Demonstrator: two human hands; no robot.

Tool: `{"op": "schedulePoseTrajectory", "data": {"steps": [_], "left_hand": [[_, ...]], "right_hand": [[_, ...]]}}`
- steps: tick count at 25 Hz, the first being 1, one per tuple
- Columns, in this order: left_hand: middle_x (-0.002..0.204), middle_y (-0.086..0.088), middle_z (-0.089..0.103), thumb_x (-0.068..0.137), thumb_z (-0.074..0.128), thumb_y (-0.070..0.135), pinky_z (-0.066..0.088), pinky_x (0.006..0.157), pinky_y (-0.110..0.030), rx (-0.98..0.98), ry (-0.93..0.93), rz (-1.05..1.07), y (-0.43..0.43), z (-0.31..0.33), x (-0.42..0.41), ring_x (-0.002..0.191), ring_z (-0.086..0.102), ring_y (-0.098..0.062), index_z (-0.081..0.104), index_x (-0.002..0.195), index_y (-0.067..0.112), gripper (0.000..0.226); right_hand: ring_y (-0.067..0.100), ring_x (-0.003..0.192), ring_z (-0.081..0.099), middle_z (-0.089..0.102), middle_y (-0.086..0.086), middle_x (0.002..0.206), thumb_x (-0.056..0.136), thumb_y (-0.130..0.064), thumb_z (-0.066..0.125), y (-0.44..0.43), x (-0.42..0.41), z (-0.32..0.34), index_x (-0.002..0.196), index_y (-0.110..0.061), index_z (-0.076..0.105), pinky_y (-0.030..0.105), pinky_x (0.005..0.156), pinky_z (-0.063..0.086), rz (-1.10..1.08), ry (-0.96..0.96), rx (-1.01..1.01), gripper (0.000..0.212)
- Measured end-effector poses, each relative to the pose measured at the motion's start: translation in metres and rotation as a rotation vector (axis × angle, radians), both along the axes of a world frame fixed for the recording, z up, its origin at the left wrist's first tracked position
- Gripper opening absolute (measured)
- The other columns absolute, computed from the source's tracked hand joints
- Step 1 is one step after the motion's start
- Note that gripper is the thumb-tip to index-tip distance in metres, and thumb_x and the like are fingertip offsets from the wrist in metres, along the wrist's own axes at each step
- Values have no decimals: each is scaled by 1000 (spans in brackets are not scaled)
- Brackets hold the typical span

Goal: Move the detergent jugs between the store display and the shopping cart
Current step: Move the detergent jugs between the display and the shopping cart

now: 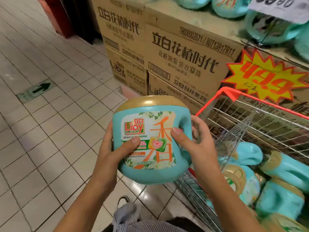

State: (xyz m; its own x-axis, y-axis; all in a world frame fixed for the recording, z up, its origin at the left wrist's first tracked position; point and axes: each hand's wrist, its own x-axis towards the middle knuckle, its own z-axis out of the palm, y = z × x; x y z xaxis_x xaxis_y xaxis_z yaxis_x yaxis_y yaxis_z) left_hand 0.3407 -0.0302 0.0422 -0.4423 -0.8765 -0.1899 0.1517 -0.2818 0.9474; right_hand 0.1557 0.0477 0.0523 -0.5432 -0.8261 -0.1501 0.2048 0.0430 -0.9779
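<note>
I hold a teal detergent jug [150, 141] with a gold lid and a Liby label upright in front of me, above the floor and left of the cart. My left hand [115, 148] grips its left side with the thumb on the label. My right hand [194, 139] grips its right side at the handle, thumb on the front. Several more teal jugs [280, 186] lie in the wire shopping cart [234, 114] at the right. Other teal jugs [270, 29] stand on top of the cardboard display [189, 54] at the upper right.
Stacked cardboard cartons form the display ahead. A yellow starburst price sign [265, 76] hangs on it above the cart's red rim. Tiled floor [50, 131] with a green arrow sticker [36, 91] stretches to the left. My shoe [123, 200] shows below the jug.
</note>
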Motion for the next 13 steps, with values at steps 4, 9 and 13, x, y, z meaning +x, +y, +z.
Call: {"op": "schedulePoseTrajectory", "data": {"steps": [4,9,13], "left_hand": [[111,-11,72,61,81,26,59,63,-30,-25,-20,-38,-72,1,52,91,73,-31,50,133,23,78],[111,-11,72,65,74,28,59,63,-29,14,-1,-93,-142,0,71,91,73,-30,50,134,21,73],[111,-11,72,67,74,29,59,62,-29,15,16,-167,-205,-2,47,91,73,-30,50,133,20,71]], "right_hand": [[17,99,69,66,-1,122,63,-36,81,-63,53,-8,129,-29,47,28,74,58,-15,-8,1,74],[17,97,70,67,0,118,65,-34,81,-120,77,-2,127,-27,50,25,75,57,-63,22,4,70],[18,99,69,66,3,121,64,-34,83,-171,59,6,128,-24,50,27,71,59,-122,42,11,73]]}}
